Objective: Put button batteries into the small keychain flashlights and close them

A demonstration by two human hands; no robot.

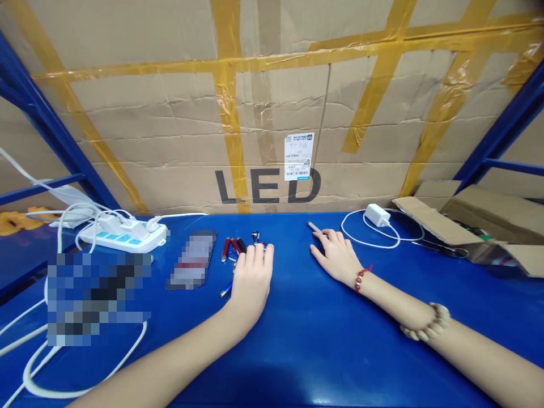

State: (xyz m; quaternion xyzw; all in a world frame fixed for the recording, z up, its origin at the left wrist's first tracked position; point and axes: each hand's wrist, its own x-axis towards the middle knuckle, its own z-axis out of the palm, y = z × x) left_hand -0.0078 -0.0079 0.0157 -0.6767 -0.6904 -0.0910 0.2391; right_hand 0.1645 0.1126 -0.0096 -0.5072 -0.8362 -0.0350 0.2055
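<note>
My left hand [251, 277] lies palm down at the right side of a small cluster of items, fingers stretched forward side by side. Beside it are red metal tubes [226, 250], a black tube [242, 245], a blue tube [226, 291] and a small shiny metal piece [255, 236]. What lies under the palm is hidden. Farther right, my right hand [338, 258] rests palm down with its thumb apart from the other fingers. Its fingertips touch a slim silver tube [314, 227], whose near end they cover.
On the blue tabletop [293, 340], a phone [192, 260], a white power strip [127, 237] and looping white cables are at left. At right are a white charger [377, 215] with its cord, scissors [453, 250] and an opened carton [488, 226]. A taped cardboard wall [170, 141] stands behind.
</note>
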